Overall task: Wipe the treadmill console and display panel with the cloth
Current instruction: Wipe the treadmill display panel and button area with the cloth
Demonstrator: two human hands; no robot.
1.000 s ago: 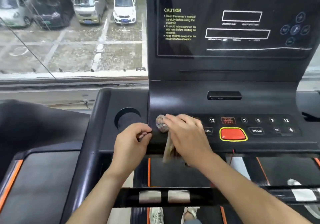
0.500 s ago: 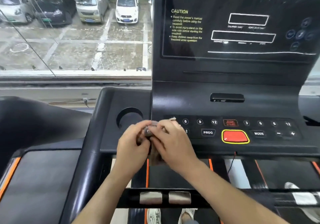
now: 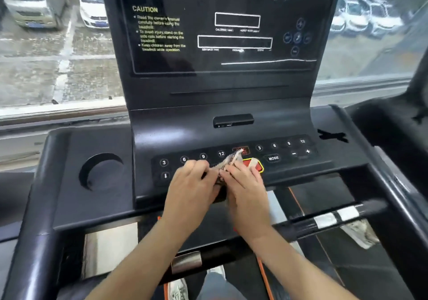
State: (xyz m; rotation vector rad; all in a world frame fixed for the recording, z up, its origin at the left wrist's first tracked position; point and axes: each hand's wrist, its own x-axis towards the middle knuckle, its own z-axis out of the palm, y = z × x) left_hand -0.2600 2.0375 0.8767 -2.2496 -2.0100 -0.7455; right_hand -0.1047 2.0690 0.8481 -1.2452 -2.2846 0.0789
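The cloth (image 3: 232, 161) sits bunched just over the button row of the console (image 3: 185, 126), one corner draped on the red button (image 3: 259, 166). The left hand (image 3: 190, 190) and right hand (image 3: 247, 190) pinch it between curled fingers (image 3: 234, 172), probably regathering it into a pad for wiping. The dark display panel (image 3: 208, 33) stands upright behind, before a window (image 3: 58, 56) onto parked cars.
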